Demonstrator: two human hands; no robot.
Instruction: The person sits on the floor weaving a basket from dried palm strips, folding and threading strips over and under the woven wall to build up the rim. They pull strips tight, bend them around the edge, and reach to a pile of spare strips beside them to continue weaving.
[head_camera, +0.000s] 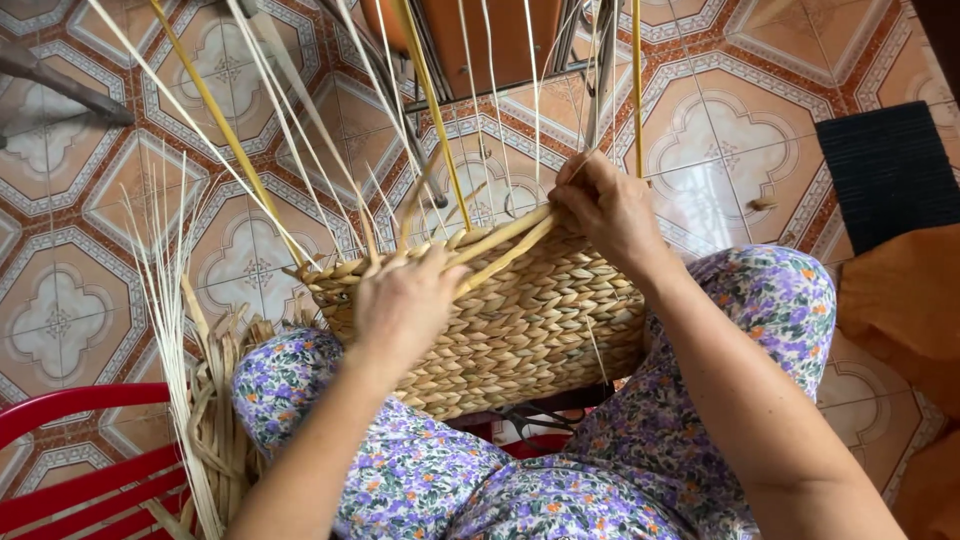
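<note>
A half-woven straw basket (520, 330) rests on my lap, between my knees in flowered trousers. My left hand (405, 300) grips its upper rim, fingers closed over the woven edge and a flat straw strand (500, 248). At the rim's right end my right hand (610, 210) pinches the same strand. Thin pale stakes (290, 120) and yellow stakes (215, 120) stick up from the rim and fan away from me.
A bundle of loose straw strands (195, 400) lies at my left knee beside a red plastic chair (70, 440). The floor is patterned tile (720, 130). A dark mat (885, 170) and orange cloth (905, 300) lie at right. Metal furniture legs (600, 70) stand ahead.
</note>
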